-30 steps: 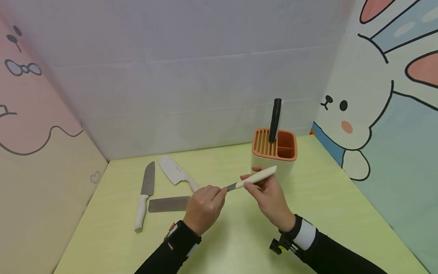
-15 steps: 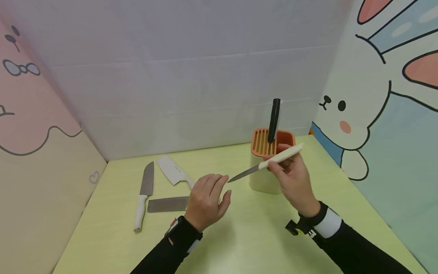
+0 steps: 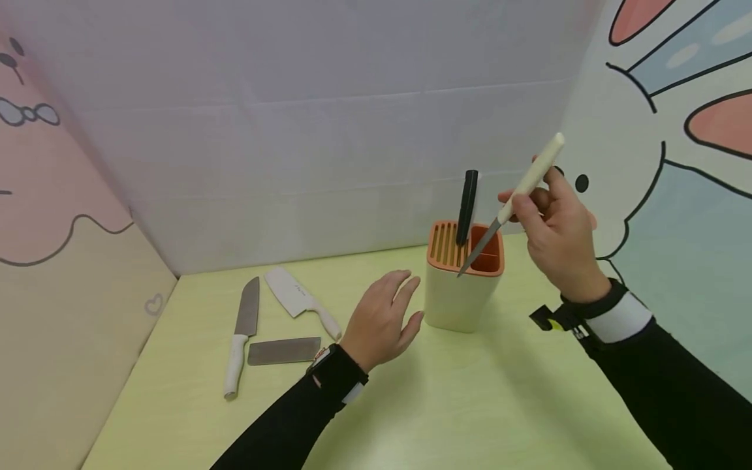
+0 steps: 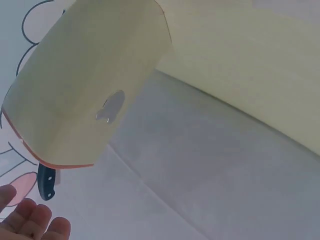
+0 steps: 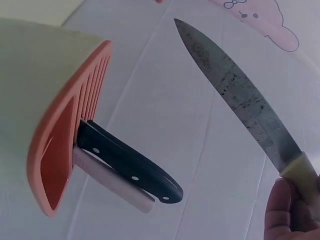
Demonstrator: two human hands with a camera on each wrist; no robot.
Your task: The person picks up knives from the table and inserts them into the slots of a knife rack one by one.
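My right hand (image 3: 561, 235) pinches the cream handle of a small knife (image 3: 531, 177), its blade slanting down to the left. In the head view the tip overlaps the front rim of the knife block (image 3: 455, 303); the right wrist view shows the blade (image 5: 240, 97) apart from the block. A black-handled knife (image 3: 467, 207) stands in one of the block's slots, and a pale handle (image 5: 115, 185) beside it shows in the right wrist view. To the left of the block, my left hand (image 3: 382, 323) hovers with fingers spread and loosely bent, holding nothing.
On the table's left lie a white-handled kitchen knife (image 3: 235, 362), a white cleaver (image 3: 290, 294) and a rectangular blade (image 3: 284, 350), whose handle end is hidden behind my left wrist. A pale wall (image 3: 323, 150) rises behind the table, with printed side walls.
The left hand has let go of the small knife's blade and moved right towards the block. The right hand has lifted the knife up and right, turning its tip downward.
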